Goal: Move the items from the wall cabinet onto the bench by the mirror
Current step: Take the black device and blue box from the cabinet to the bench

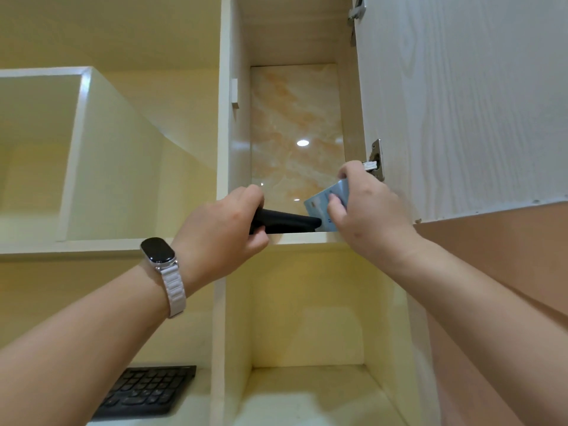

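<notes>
Head view, looking up into the wall cabinet (pixel 233 41), and both my hands are up at the tall right-hand compartment with its door (pixel 461 103) swung open to the right. My left hand (pixel 221 229) is curled tight around the near end of a black object (pixel 285 221) that lies flat on the compartment's shelf (pixel 304 237), its far end pointing right; what it is exactly I can't make out. My right hand (pixel 365 207) is pinched closed on a pale blue card (pixel 322 204), thumb on the front face, fingers behind, the card tilted and just above the right end of the black object. Behind both, an orange marbled back panel (pixel 295 124) with a bright light spot on it. A hinge (pixel 376 161) sits right by my right knuckles. A smartwatch (pixel 158 250) with a white band is on my left wrist. Lower left, a black keyboard (pixel 147 392) rests in an open cubby. The cubby directly below my hands shows only its pale floor.
</notes>
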